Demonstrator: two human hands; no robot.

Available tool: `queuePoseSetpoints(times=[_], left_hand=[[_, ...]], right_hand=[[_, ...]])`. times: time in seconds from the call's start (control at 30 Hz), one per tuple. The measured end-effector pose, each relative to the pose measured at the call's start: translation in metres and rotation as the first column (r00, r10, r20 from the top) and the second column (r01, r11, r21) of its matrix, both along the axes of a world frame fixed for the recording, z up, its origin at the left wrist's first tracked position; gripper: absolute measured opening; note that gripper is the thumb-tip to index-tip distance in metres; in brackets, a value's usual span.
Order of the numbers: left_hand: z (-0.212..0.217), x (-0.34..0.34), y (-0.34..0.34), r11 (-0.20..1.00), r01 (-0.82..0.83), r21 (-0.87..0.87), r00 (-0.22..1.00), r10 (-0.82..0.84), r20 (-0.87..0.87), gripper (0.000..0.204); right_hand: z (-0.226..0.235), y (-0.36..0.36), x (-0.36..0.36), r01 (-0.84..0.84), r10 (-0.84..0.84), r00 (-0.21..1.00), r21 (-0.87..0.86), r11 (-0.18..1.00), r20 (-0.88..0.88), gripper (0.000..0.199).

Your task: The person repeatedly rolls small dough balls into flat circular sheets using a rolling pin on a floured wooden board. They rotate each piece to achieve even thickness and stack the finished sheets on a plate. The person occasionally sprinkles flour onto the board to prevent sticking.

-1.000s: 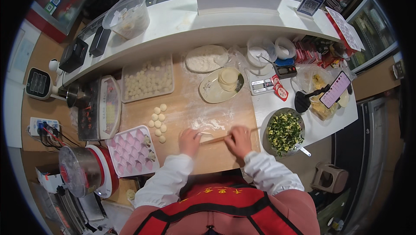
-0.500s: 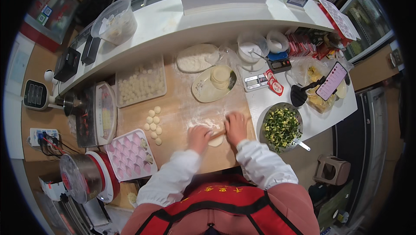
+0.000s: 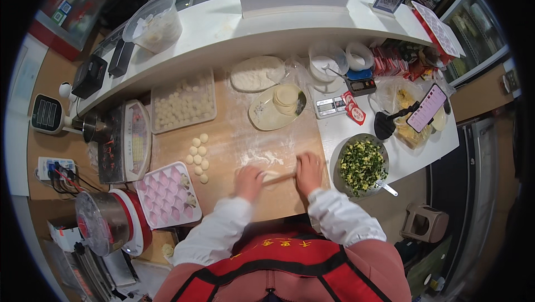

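Both hands down on a rolling pin (image 3: 278, 178) lying crosswise near the front edge of the floured counter (image 3: 234, 135), left hand (image 3: 249, 182) and right hand (image 3: 310, 173) at its two ends, fingers pressed flat over it rather than curled shut, a flattened piece of dough (image 3: 272, 178) beneath. Open floured board ahead; close by on the left small dough balls (image 3: 198, 156) and a pink mould tray (image 3: 166, 193), just right a bowl of chopped greens (image 3: 362, 165), farther back a plate of stacked wrappers (image 3: 278, 107).

Hands (image 3: 278, 175) apart again along rolling pin (image 3: 277, 178)
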State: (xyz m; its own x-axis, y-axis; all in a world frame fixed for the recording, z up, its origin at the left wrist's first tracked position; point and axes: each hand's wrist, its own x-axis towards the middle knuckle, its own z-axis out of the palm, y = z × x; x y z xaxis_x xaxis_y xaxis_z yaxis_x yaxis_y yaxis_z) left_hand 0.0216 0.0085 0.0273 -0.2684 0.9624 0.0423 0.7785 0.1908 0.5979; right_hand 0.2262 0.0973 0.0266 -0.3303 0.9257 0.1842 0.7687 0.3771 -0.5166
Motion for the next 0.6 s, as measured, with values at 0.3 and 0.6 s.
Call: queuePoseSetpoints(times=[0.3,0.6], left_hand=[[-0.002,-0.006,-0.006,0.988,0.011,0.153,1.0,-0.013,0.014,0.012],[-0.001,-0.013,-0.027,0.986,-0.162,-0.051,0.983,0.157,-0.093,0.015]], right_hand=[[0.004,0.038,-0.029,0.106,-0.106,0.994,0.002,0.994,-0.002,0.025],[0.02,-0.011,0.003,0.04,-0.041,0.998,0.006,0.999,0.054,0.025]])
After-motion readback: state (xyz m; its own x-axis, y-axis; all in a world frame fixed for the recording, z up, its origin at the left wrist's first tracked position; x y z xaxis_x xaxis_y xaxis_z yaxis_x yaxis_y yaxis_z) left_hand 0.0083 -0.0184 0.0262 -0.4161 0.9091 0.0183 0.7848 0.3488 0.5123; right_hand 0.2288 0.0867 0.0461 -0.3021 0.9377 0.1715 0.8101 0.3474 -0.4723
